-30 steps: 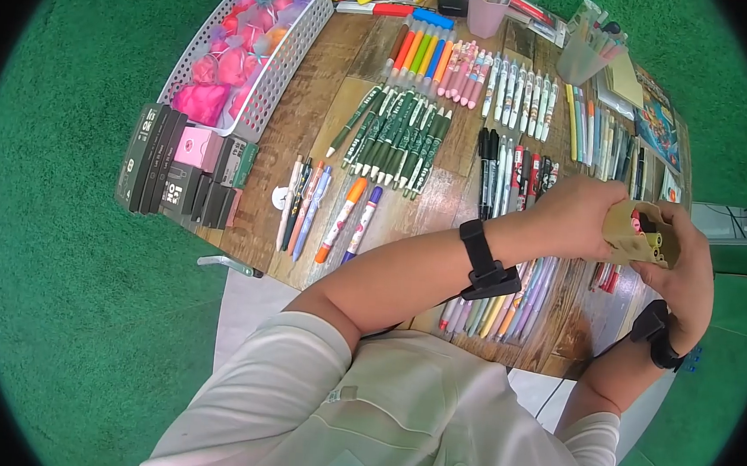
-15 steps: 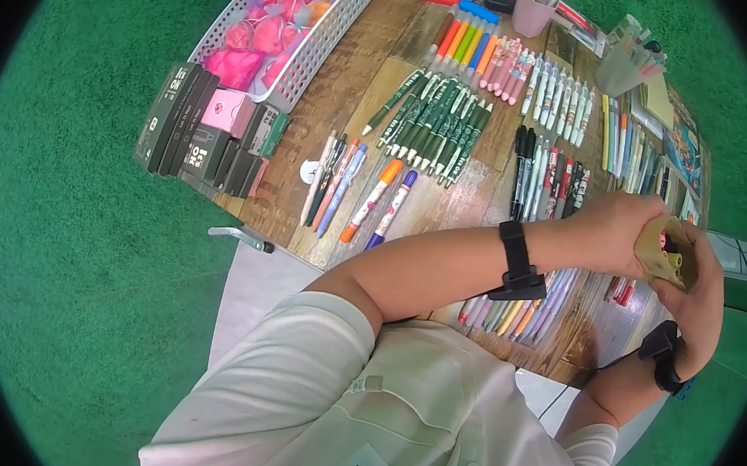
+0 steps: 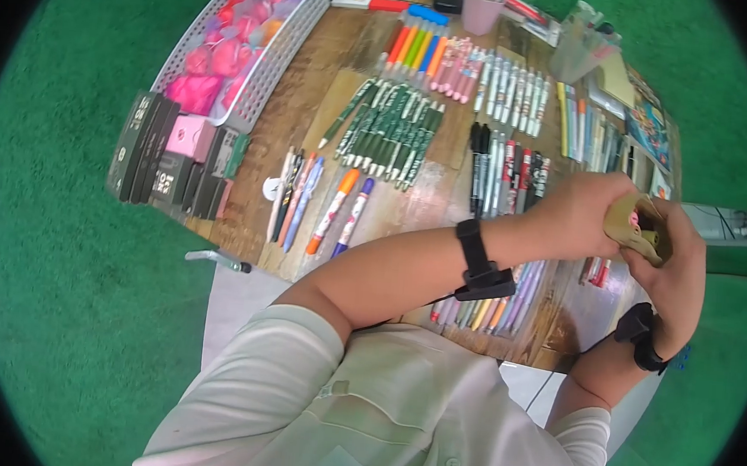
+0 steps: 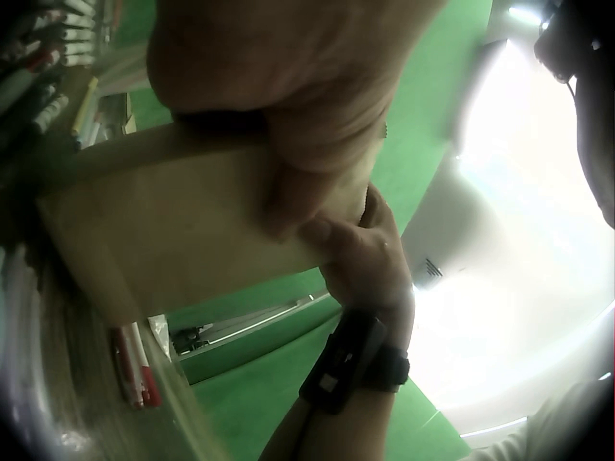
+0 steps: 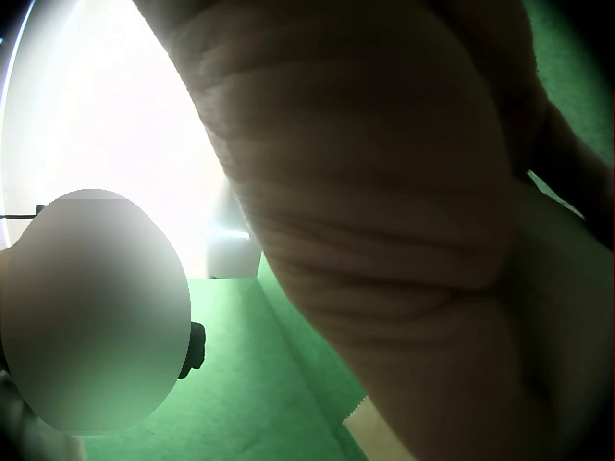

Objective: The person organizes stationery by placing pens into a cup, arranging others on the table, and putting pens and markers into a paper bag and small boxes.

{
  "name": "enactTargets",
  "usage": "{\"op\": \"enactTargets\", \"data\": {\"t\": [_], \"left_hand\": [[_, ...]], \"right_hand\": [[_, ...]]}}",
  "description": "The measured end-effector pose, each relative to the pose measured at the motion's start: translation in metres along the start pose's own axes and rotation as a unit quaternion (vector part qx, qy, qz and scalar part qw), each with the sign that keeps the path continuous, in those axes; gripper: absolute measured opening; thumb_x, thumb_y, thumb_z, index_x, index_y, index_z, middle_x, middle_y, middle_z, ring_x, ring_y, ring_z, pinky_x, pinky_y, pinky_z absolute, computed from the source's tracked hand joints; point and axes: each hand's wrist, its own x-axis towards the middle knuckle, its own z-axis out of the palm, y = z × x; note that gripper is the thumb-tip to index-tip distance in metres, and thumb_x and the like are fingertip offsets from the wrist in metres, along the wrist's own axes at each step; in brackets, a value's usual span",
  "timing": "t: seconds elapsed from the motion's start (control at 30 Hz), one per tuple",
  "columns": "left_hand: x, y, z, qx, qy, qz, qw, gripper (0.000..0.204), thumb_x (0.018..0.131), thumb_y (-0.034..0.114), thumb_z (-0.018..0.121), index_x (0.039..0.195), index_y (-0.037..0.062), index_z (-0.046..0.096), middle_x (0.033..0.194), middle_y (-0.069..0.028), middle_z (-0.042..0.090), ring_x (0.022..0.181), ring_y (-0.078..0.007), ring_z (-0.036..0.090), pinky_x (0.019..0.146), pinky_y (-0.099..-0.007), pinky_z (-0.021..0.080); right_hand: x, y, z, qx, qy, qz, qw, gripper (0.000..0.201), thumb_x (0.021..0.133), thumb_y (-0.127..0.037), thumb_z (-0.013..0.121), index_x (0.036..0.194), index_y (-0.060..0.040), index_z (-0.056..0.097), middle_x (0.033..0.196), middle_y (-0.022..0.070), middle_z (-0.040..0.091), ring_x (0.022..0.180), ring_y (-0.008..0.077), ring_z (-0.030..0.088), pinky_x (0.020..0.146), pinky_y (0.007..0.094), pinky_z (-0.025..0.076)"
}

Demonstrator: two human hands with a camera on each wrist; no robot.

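Note:
A brown paper bag (image 3: 622, 223) is held at the table's right side, its mouth facing up. Pink and yellow-green items (image 3: 649, 237) show inside it. My left hand (image 3: 578, 214) grips the bag's left side. On the opposite side my right hand (image 3: 681, 263) curls round the rim. In the left wrist view the bag (image 4: 183, 226) lies lengthwise under the left hand (image 4: 279, 77), and both thumbs meet near its serrated edge. The right wrist view is mostly filled by the right hand (image 5: 365, 192), with a corner of the bag (image 5: 377, 434) below.
Rows of pens and markers cover the table, including green pens (image 3: 389, 134) and pastel pens (image 3: 494, 302). A white basket (image 3: 271, 87) of pink pouches and dark boxes (image 3: 141, 147) stand at left. Pen cups (image 3: 484, 14) stand at the back.
The head view has swung to one side and back. Both hands keep hold of the paper bag, whose mouth is tilted slightly differently.

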Motion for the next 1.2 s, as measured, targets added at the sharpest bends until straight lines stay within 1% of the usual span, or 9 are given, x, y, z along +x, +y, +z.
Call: {"op": "enactTargets", "data": {"t": [0.13, 0.33, 0.4, 0.47, 0.53, 0.6, 0.7, 0.8, 1.2], "left_hand": [[0.01, 0.017, -0.02, 0.031, -0.04, 0.004, 0.999, 0.055, 0.066, 0.019, 0.091, 0.113, 0.0063, 0.067, 0.097, -0.0137, 0.072, 0.092, -0.0323, 0.072, 0.081, -0.0399, 0.056], [0.067, 0.022, -0.066, 0.12, -0.038, 0.031, 0.992, 0.067, 0.067, 0.025, 0.092, 0.126, 0.0067, 0.067, 0.113, -0.0094, 0.074, 0.104, -0.0197, 0.071, 0.094, -0.0345, 0.056], [0.1, 0.004, -0.088, 0.132, -0.014, 0.085, 0.987, 0.067, 0.065, 0.033, 0.093, 0.12, 0.0047, 0.068, 0.108, -0.0141, 0.075, 0.099, -0.0304, 0.073, 0.09, -0.0384, 0.057], [0.122, 0.009, -0.116, 0.125, -0.031, 0.101, 0.987, 0.068, 0.065, 0.032, 0.094, 0.121, 0.0052, 0.068, 0.109, -0.0137, 0.075, 0.1, -0.0297, 0.073, 0.09, -0.038, 0.057], [0.143, 0.015, -0.145, 0.117, -0.047, 0.117, 0.985, 0.069, 0.064, 0.031, 0.094, 0.123, 0.0057, 0.067, 0.111, -0.0132, 0.075, 0.101, -0.0289, 0.072, 0.09, -0.0377, 0.056], [0.162, 0.019, -0.173, 0.192, -0.087, 0.019, 0.977, 0.069, 0.067, 0.025, 0.094, 0.127, 0.0068, 0.066, 0.112, -0.0103, 0.074, 0.102, -0.0173, 0.07, 0.09, -0.0351, 0.056], [0.182, 0.022, -0.199, 0.33, -0.09, -0.013, 0.94, 0.073, 0.066, 0.026, 0.095, 0.129, 0.0062, 0.064, 0.111, -0.0108, 0.074, 0.102, -0.0163, 0.07, 0.088, -0.0351, 0.056], [0.198, 0.008, -0.216, 0.337, -0.077, -0.015, 0.938, 0.075, 0.063, 0.03, 0.096, 0.127, 0.0067, 0.065, 0.115, -0.0133, 0.074, 0.104, -0.0283, 0.072, 0.088, -0.0374, 0.057], [0.235, -0.027, -0.218, 0.513, -0.113, 0.023, 0.851, 0.082, 0.062, 0.042, 0.095, 0.132, 0.0106, 0.064, 0.12, -0.0164, 0.073, 0.111, -0.0342, 0.069, 0.097, -0.0429, 0.053]], "right_hand": [[0.005, -0.014, -0.009, 0.031, 0.027, -0.005, 0.999, 0.054, 0.067, -0.001, 0.082, 0.118, 0.0002, 0.064, 0.105, 0.019, 0.069, 0.091, 0.0342, 0.07, 0.083, 0.0379, 0.055], [0.081, -0.008, -0.029, 0.04, 0.01, -0.164, 0.986, 0.051, 0.069, -0.005, 0.079, 0.117, 0.0003, 0.065, 0.101, 0.0187, 0.072, 0.092, 0.0309, 0.071, 0.083, 0.037, 0.055], [0.119, -0.014, -0.039, -0.008, -0.009, -0.131, 0.991, 0.054, 0.069, -0.016, 0.082, 0.118, -0.0003, 0.066, 0.102, 0.0188, 0.073, 0.094, 0.033, 0.072, 0.082, 0.0389, 0.056], [0.156, -0.016, -0.038, -0.021, -0.017, -0.135, 0.99, 0.059, 0.072, -0.016, 0.081, 0.124, 0.0033, 0.062, 0.108, 0.0173, 0.073, 0.099, 0.0246, 0.07, 0.088, 0.0372, 0.055], [0.186, -0.032, -0.039, -0.133, 0.018, -0.173, 0.976, 0.043, 0.078, -0.031, 0.077, 0.103, 0.0026, 0.071, 0.09, 0.0219, 0.074, 0.078, 0.0268, 0.071, 0.074, 0.0378, 0.056], [0.206, -0.051, -0.039, -0.179, -0.022, -0.156, 0.971, 0.046, 0.081, -0.028, 0.08, 0.112, 0.0035, 0.068, 0.102, 0.0199, 0.075, 0.089, 0.023, 0.073, 0.079, 0.0355, 0.056], [0.257, -0.023, -0.013, -0.068, -0.02, -0.177, 0.982, 0.062, 0.071, -0.025, 0.083, 0.123, 0.0013, 0.063, 0.106, 0.0181, 0.073, 0.095, 0.0298, 0.071, 0.084, 0.0403, 0.055], [0.282, -0.021, -0.003, -0.092, -0.008, -0.195, 0.977, 0.063, 0.069, -0.031, 0.084, 0.122, -0.0013, 0.065, 0.105, 0.019, 0.073, 0.094, 0.0346, 0.07, 0.082, 0.0428, 0.055], [0.32, 0.016, 0.025, -0.087, -0.03, -0.174, 0.98, 0.06, 0.07, -0.026, 0.086, 0.122, -0.0032, 0.065, 0.105, 0.0184, 0.073, 0.095, 0.0351, 0.07, 0.083, 0.0437, 0.056]]}}
